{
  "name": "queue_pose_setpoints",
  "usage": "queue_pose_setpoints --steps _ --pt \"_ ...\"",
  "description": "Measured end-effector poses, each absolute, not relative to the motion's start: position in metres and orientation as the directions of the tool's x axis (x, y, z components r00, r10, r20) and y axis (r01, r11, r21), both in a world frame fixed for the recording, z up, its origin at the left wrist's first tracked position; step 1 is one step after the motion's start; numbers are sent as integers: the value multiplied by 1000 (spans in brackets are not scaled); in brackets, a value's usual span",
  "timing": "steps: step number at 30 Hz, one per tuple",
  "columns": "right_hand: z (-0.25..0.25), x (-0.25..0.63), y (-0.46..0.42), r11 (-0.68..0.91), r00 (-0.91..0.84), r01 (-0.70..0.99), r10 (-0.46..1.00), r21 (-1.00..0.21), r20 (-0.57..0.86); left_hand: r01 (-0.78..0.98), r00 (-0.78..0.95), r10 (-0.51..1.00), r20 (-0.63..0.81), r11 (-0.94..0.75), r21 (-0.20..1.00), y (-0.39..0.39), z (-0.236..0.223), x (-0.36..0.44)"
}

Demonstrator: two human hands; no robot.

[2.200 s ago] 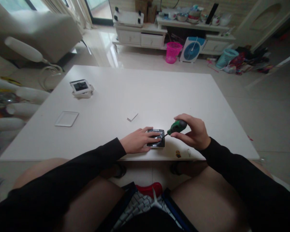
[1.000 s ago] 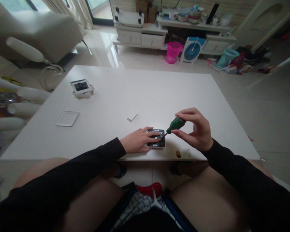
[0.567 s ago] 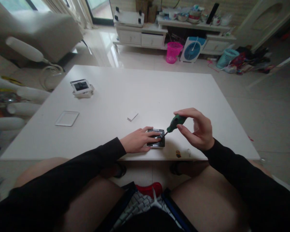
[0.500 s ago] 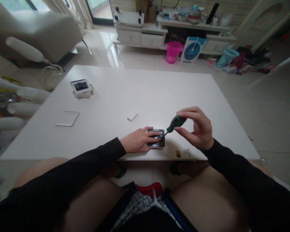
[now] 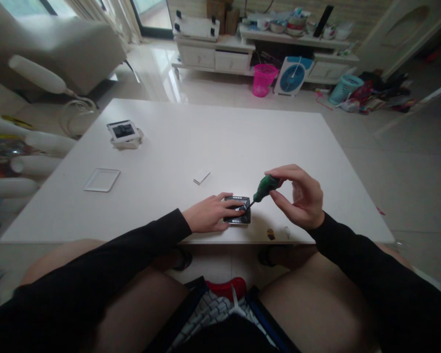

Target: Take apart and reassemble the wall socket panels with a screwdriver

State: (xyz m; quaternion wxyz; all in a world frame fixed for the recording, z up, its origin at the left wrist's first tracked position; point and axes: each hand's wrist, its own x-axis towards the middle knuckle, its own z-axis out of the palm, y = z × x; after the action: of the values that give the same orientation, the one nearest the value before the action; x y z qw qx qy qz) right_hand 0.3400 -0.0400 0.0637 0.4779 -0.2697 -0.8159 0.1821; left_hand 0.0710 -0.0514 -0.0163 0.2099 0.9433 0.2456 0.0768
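A small black square panel [image 5: 237,220] with pale markings lies near the front edge of the white table. My left hand [image 5: 210,214] rests on it from the left, fingers stretched out and pressing it down. A screwdriver with a green handle [image 5: 265,188] leans over the panel, its shaft pointing down-left and its tip at the right part of the panel. The thumb and fingers of my right hand [image 5: 302,196] are closed around the handle's upper end. What the tip touches is too small to make out.
On the table [image 5: 220,132] are a thin white piece [image 5: 202,177], a clear square frame [image 5: 102,180] and a white box with a dark-windowed panel [image 5: 125,132]. A small yellow-black item [image 5: 271,234] and a clear bit [image 5: 287,232] lie near the front edge.
My right hand has shifted its fingers on the screwdriver handle, which leans slightly differently. My left hand and the panel have stayed in place.
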Motion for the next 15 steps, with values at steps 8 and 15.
queue_pose_setpoints --steps 8,15 --pt "58 339 -36 838 -333 262 544 -479 770 419 870 490 55 -794 440 -51 -16 71" --pt "59 340 -42 777 -379 213 624 -592 683 436 863 504 40 -782 445 -51 -17 72"
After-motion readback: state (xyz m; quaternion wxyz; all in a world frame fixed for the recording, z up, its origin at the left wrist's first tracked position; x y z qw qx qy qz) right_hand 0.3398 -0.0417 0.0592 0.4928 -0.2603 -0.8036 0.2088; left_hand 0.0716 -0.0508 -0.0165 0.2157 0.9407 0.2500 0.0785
